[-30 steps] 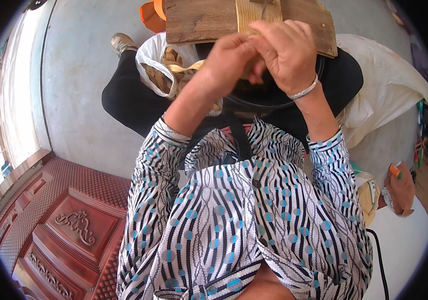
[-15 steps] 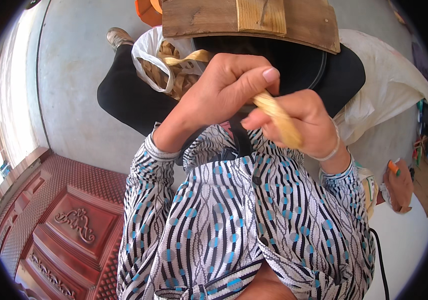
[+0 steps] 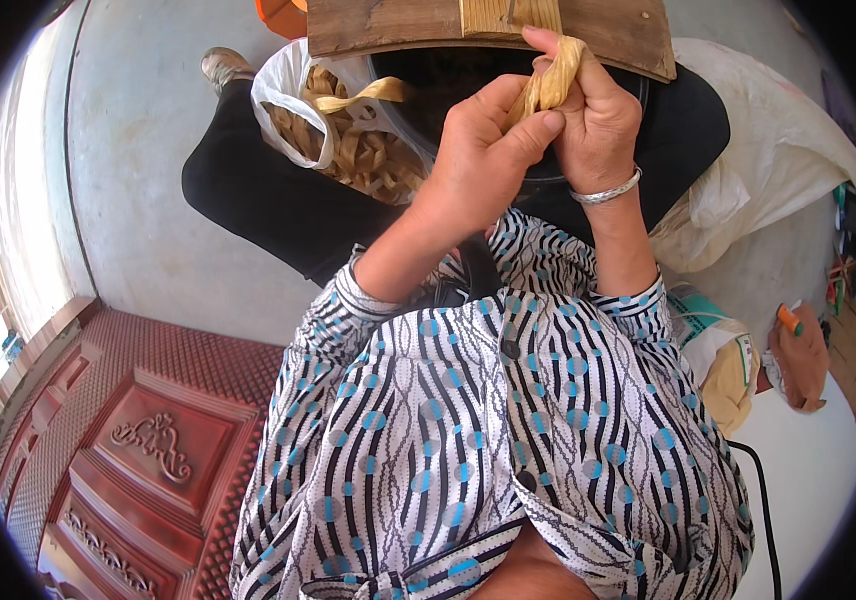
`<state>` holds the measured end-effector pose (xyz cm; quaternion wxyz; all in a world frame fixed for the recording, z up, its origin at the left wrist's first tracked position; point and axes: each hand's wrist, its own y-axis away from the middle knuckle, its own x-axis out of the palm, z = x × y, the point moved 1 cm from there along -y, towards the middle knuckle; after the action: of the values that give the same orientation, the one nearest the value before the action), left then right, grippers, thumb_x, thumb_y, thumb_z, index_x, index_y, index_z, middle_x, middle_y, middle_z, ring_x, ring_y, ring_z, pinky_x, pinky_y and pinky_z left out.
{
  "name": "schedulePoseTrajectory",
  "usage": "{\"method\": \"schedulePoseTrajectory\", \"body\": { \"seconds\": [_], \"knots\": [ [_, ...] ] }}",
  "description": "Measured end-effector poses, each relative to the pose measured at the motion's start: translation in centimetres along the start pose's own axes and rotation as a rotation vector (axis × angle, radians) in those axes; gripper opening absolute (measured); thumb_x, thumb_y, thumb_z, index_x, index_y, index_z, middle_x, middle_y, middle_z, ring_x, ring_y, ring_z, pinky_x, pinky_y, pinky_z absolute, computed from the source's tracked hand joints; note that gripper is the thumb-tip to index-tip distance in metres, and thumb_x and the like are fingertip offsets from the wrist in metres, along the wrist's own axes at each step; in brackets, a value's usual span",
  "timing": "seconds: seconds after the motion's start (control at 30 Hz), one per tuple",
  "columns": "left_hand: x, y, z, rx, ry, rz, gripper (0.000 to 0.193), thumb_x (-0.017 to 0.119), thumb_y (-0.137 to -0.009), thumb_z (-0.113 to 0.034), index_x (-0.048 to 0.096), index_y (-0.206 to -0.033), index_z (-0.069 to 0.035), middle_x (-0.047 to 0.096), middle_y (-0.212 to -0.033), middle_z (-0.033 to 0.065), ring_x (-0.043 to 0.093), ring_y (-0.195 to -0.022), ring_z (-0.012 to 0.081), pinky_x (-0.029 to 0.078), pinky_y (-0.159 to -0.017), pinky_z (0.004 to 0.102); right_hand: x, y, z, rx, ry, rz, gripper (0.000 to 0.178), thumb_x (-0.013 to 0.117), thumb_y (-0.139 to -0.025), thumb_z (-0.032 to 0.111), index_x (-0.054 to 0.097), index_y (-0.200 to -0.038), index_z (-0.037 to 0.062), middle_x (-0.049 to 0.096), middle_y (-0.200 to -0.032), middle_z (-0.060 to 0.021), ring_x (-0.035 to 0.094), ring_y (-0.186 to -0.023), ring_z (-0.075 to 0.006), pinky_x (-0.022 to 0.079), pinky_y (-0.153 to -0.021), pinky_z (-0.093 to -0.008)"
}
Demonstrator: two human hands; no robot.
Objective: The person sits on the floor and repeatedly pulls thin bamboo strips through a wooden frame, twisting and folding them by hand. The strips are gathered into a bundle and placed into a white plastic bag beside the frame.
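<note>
A pale yellow, flat plant-like strip (image 3: 560,72) is looped at the fingers of my right hand (image 3: 603,125), just short of the wooden board. My left hand (image 3: 478,155) pinches its lower part between thumb and forefinger. Both hands are closed on it, close together. Left of them, a white plastic bag (image 3: 283,95) stands open, filled with coiled tan strips (image 3: 353,150). One lighter strip end (image 3: 363,95) sticks out of the bag toward the dark round container (image 3: 413,100) between my legs.
A wooden board (image 3: 388,25) with a lighter block (image 3: 488,14) and a nail-like pin lies across the container. A large white sack (image 3: 758,140) rests at the right. A red carved panel (image 3: 158,430) lies lower left. An orange object (image 3: 283,15) is at the far edge.
Both hands have moved away from my body, toward the board. The strip, which pointed down toward me as a twisted length, now forms a loop at my right fingers.
</note>
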<state>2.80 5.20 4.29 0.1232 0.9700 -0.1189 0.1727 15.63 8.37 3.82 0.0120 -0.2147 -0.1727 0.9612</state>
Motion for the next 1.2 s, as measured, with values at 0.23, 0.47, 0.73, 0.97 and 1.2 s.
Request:
{"method": "schedulePoseTrajectory", "body": {
  "seconds": [0.23,0.47,0.73,0.97,1.2],
  "knots": [
    [-2.6,0.5,1.7,0.611,-1.142,-0.172,0.014,0.063,-0.081,-0.006,0.061,-0.095,-0.004,0.063,-0.079,0.0053,0.06,-0.064,0.0234,0.046,-0.051,0.0316,-0.6,1.7,-1.8,-0.04,0.149,0.244,0.017,0.065,-0.089,0.022,0.07,-0.092,0.0057,0.066,-0.076,-0.0017,0.064,-0.071,-0.0144,0.049,-0.064,-0.0276],
    [-2.6,0.4,2.8,0.759,-0.955,-0.144,0.031,0.066,-0.08,0.002,0.062,-0.111,0.0,0.065,-0.099,0.0141,0.067,-0.084,0.0286,0.054,-0.069,0.0322,0.3,4.6,-3.9,0.741,-1.29,0.481,0.03,0.052,-0.099,0.023,0.062,-0.117,0.0005,0.064,-0.112,-0.0057,0.061,-0.101,-0.0151,0.048,-0.094,-0.0312],
    [-2.1,0.6,0.6,0.395,-0.779,-0.011,0.035,0.064,-0.085,-0.004,0.056,-0.119,0.001,0.064,-0.102,0.0161,0.067,-0.089,0.0261,0.052,-0.08,0.032,0.5,3.7,-2.9,0.654,-0.951,0.294,0.028,0.052,-0.092,0.002,0.061,-0.119,-0.0012,0.064,-0.116,-0.0075,0.064,-0.098,-0.0164,0.047,-0.091,-0.0255],
    [-1.8,-1.4,3.1,0.067,-0.398,-0.163,0.028,0.049,-0.098,-0.019,0.059,-0.109,0.004,0.06,-0.07,0.0051,0.054,-0.061,0.0089,0.044,-0.055,0.024,-0.4,2.8,-1.2,0.006,-0.02,0.126,0.016,0.056,-0.09,-0.004,0.064,-0.103,-0.0089,0.057,-0.125,-0.0132,0.06,-0.101,-0.0168,0.049,-0.085,-0.0249],
    [-4.2,3.4,2.5,-0.02,-0.473,-0.104,0.017,0.058,-0.096,-0.012,0.063,-0.106,0.001,0.051,-0.069,-0.003,0.042,-0.059,0.0034,0.035,-0.05,0.0201,-1.9,2.2,-6.8,0.461,-0.951,0.03,0.022,0.059,-0.092,0.004,0.064,-0.112,-0.0035,0.059,-0.123,-0.0085,0.057,-0.111,-0.0193,0.044,-0.096,-0.0327]
  ]
}}
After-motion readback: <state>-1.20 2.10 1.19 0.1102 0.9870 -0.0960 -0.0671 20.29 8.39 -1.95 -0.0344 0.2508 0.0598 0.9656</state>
